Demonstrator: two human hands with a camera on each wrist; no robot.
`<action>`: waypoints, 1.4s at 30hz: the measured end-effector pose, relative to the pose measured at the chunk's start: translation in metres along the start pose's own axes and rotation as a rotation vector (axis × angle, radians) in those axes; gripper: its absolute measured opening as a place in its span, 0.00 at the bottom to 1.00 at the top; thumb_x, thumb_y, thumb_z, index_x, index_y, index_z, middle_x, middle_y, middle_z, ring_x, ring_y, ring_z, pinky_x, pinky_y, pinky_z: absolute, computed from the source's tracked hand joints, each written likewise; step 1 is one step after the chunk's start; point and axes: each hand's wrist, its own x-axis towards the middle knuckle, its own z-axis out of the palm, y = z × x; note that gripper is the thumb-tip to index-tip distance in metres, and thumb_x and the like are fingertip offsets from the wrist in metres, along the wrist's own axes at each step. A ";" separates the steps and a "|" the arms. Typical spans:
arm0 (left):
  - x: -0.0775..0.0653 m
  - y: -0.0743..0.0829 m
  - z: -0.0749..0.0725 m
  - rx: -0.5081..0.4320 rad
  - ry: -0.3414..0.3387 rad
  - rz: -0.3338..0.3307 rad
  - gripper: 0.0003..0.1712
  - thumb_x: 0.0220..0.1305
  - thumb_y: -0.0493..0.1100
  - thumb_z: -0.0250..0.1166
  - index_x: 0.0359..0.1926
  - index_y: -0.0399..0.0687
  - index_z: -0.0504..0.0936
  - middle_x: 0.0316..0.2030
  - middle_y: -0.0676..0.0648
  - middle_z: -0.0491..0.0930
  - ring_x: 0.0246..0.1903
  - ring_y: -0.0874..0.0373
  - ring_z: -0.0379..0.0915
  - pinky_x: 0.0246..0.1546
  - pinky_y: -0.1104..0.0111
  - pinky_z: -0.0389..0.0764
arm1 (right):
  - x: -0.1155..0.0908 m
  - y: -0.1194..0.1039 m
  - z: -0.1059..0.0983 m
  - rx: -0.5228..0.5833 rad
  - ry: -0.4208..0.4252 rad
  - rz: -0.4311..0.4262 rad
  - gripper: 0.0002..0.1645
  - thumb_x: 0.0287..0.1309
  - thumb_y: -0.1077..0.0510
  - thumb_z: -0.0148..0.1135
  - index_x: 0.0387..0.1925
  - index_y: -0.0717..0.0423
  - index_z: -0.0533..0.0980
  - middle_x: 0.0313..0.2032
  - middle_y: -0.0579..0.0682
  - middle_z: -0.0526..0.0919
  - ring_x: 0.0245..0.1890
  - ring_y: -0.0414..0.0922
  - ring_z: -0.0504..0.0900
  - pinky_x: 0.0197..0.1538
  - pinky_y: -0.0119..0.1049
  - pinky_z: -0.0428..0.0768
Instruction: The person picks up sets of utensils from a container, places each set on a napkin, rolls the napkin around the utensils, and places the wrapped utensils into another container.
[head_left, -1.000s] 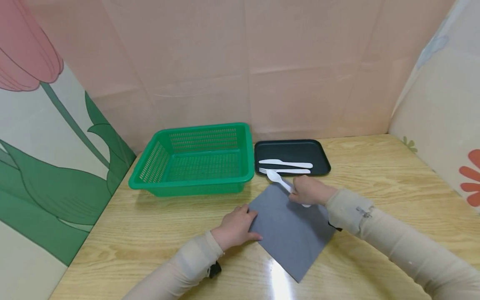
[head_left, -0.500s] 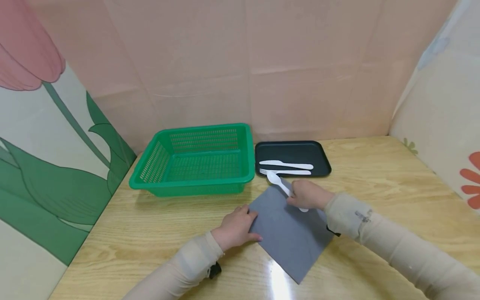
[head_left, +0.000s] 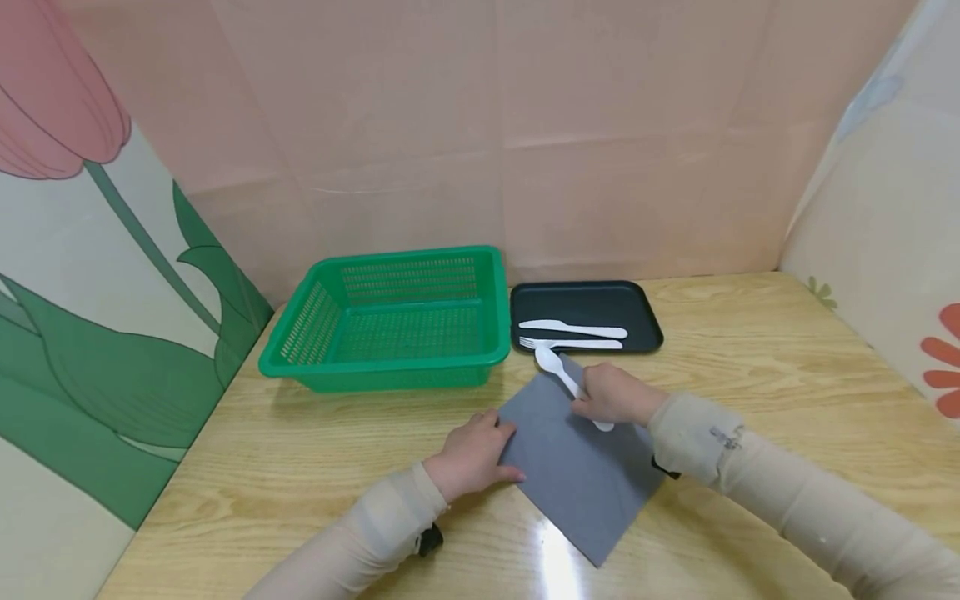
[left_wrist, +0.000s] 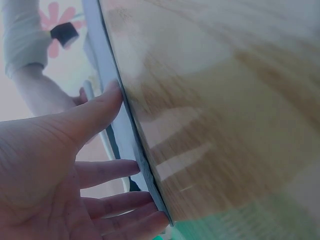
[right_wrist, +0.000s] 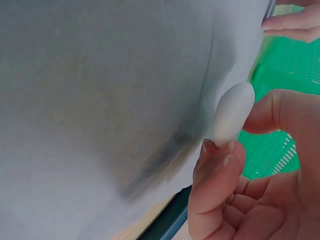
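Observation:
A grey square napkin [head_left: 573, 467] lies turned cornerwise on the wooden table. My right hand [head_left: 615, 393] pinches a white plastic spoon [head_left: 551, 362] by its handle over the napkin's far part, the bowl pointing away toward the tray. In the right wrist view the rounded handle end [right_wrist: 233, 112] shows between thumb and fingers; whether the spoon touches the cloth I cannot tell. With fingers spread, my left hand [head_left: 472, 454] touches the napkin's left edge. From the left wrist view, thumb and fingertips [left_wrist: 131, 167] meet that edge.
A black tray [head_left: 585, 298] behind the napkin bears a white knife [head_left: 573, 328] and a white fork [head_left: 577, 343]. To its left stands a green slotted basket [head_left: 382, 365]. Cloth-covered walls rise at the back and both sides.
My right hand has drawn the spoon slightly toward me, its handle end shifting a little left over the napkin. The left hand keeps its place at the napkin's edge.

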 end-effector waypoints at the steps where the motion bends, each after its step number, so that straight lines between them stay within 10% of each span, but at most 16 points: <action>1: 0.000 0.000 0.000 -0.002 -0.004 -0.002 0.38 0.52 0.62 0.66 0.58 0.44 0.74 0.52 0.43 0.73 0.50 0.53 0.71 0.46 0.64 0.78 | 0.000 0.000 0.000 0.005 -0.001 0.001 0.14 0.53 0.55 0.60 0.18 0.56 0.70 0.13 0.46 0.73 0.14 0.38 0.71 0.18 0.27 0.68; 42: 0.000 -0.001 0.001 0.000 0.005 0.012 0.37 0.53 0.62 0.65 0.58 0.44 0.74 0.52 0.43 0.74 0.50 0.53 0.72 0.45 0.65 0.78 | -0.004 -0.013 0.017 0.078 0.006 0.052 0.17 0.52 0.55 0.61 0.12 0.55 0.71 0.11 0.46 0.72 0.12 0.38 0.69 0.17 0.28 0.65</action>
